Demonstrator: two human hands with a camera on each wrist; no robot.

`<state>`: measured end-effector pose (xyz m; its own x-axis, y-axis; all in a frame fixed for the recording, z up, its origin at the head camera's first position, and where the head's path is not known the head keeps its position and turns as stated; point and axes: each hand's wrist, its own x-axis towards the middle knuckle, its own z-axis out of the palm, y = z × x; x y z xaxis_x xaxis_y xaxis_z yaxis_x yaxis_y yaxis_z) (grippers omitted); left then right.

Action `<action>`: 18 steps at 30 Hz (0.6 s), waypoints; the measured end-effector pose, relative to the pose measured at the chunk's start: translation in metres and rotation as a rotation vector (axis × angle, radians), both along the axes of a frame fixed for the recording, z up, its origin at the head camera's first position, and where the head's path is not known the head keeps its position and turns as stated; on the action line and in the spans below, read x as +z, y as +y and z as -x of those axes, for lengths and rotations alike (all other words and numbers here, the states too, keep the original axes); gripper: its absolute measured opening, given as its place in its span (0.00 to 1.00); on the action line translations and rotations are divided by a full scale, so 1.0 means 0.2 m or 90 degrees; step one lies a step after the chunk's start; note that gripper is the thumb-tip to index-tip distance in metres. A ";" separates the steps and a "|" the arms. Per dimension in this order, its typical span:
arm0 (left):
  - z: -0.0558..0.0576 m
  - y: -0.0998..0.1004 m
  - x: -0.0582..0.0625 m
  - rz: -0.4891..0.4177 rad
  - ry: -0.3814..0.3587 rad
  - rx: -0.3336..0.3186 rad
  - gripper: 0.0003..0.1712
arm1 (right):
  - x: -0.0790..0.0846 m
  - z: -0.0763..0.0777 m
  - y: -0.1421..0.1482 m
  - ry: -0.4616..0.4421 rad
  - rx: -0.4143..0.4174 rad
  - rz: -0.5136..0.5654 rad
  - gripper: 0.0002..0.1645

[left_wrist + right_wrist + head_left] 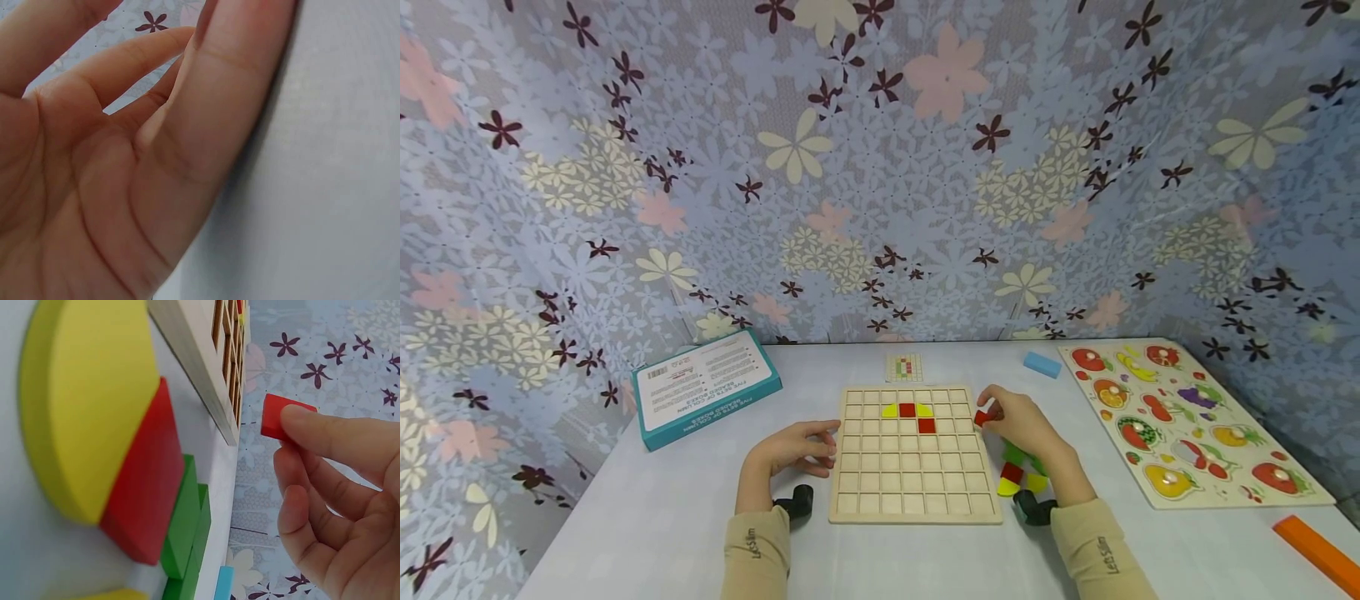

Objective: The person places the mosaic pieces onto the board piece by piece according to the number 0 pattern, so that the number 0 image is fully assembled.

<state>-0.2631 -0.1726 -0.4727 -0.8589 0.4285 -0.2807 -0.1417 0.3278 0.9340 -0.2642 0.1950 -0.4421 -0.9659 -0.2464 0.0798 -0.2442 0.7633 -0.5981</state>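
Right hand (1022,427) had the red block (273,417) pinched, thumb on the near face; grip narrow, closed down to the block's thickness. Remaining fingers were curled loosely below it in the right wrist view.

Block location: right of centre in the head view, about level with the second row from the top of the grid board (916,517), right at its right edge. Right wrist view showed it raised, with a visible gap to the board.

Key relation: board was directly left of the grip in the head view. Right hand was clearly nearer the block; left hand (787,450) was across at the board's left edge, fingers relaxed, nothing visible in them. Can't tell if its fingertips touched the rim.

Orientation: block's free end stuck out past the thumb, pointing left in the right wrist view, towards the board. Visible part looked squarish, no clear long axis; thumb hid the rest. Can't confirm alignment with the cells.

Nearest filled cell: lower red square (927,426), left of the block with bare cells between. Loose green pieces (1013,453) lay below the right hand.
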 end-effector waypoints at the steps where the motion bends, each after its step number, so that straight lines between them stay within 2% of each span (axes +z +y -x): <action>1: 0.00 0.00 0.00 0.001 0.000 0.000 0.38 | 0.00 0.00 0.00 0.007 0.000 0.004 0.14; 10: 0.00 0.01 0.01 0.003 0.001 0.002 0.38 | 0.00 -0.01 -0.04 0.060 0.008 0.013 0.11; 18: 0.00 0.01 0.01 0.004 -0.009 0.009 0.38 | 0.01 0.00 -0.07 0.064 0.014 0.023 0.10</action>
<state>-0.2632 -0.1713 -0.4703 -0.8611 0.4141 -0.2949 -0.1592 0.3313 0.9300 -0.2634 0.1807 -0.4400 -0.9468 -0.2631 0.1851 -0.3210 0.7351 -0.5971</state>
